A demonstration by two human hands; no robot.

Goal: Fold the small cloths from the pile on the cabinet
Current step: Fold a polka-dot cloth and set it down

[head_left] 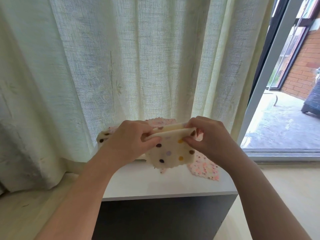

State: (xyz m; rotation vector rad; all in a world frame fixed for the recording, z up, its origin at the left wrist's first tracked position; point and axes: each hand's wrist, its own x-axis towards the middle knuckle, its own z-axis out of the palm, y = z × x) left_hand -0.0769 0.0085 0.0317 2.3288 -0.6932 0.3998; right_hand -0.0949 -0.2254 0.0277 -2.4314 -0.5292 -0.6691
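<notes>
Folding was midway: left hand [129, 137] and right hand [209, 135] held one cream dotted cloth [171, 153] doubled over, just above the cabinet [147, 182], with fingers [190, 140] of both pinched on its upper fold. Next, I judged, the hanging edges needed matching before a second fold. Fabric looked soft and fleecy, scallop-edged. A pink speckled cloth [206, 168] lay flat near the pile [103, 137].

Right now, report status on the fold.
Left hand, right hand pinch cream polka-dot cloth, doubled, above white cabinet. Pink speckled cloths lie beneath. Nothing blocking.
</notes>
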